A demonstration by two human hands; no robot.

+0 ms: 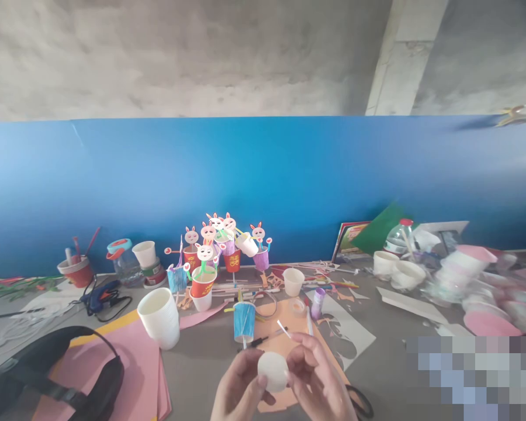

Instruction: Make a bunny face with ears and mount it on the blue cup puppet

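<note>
Near the bottom middle, a round white paper disc (pixel 272 372) is held between my two hands. My left hand (pixel 240 387) is closed on its left side, thumb on the face. The thumb of my right hand (pixel 319 381) presses the disc's right edge, and its fingers are curled. A thin white strip (pixel 283 328) shows at the right index fingertip; whether it is gripped there I cannot tell. Just beyond the hands stands a blue-coloured paper cup (pixel 244 321) with a stick under it. Orange paper (pixel 280 313) lies beneath the hands.
Rabbit-faced cup figures (pixel 205 252) stand in paper cups at the back. White stacked cups (pixel 159 318), pink paper (pixel 100 368) and a black headset (pixel 100 383) are at left. A purple glue stick (pixel 318 303), cut paper (pixel 355 330) and a scissors-like black loop (pixel 360 401) lie at right.
</note>
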